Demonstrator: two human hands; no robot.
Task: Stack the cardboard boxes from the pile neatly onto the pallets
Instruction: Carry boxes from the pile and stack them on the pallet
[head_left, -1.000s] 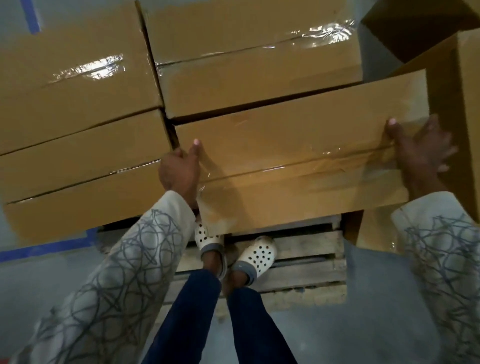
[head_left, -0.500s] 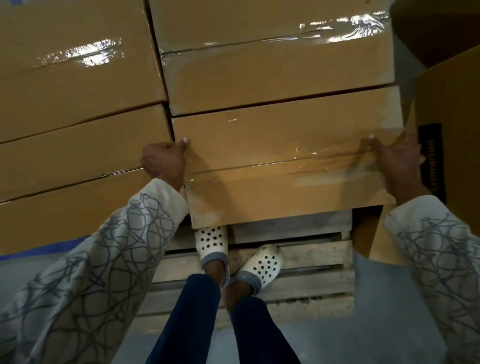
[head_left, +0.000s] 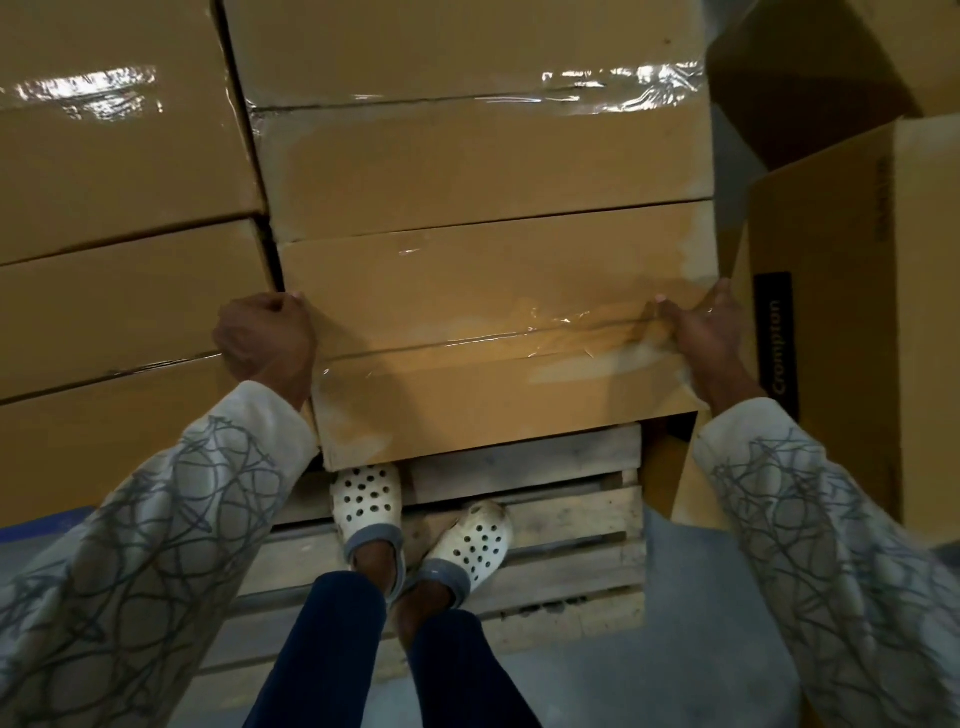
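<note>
Over the pallet's near edge, my left hand and right hand grip the box ends, fingers curled round.

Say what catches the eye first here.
The taped box at centre, gripped at each end by the left hand and right hand. Below it, white clogs stand on the wooden pallet. More stacked boxes fill the left and top.
</note>
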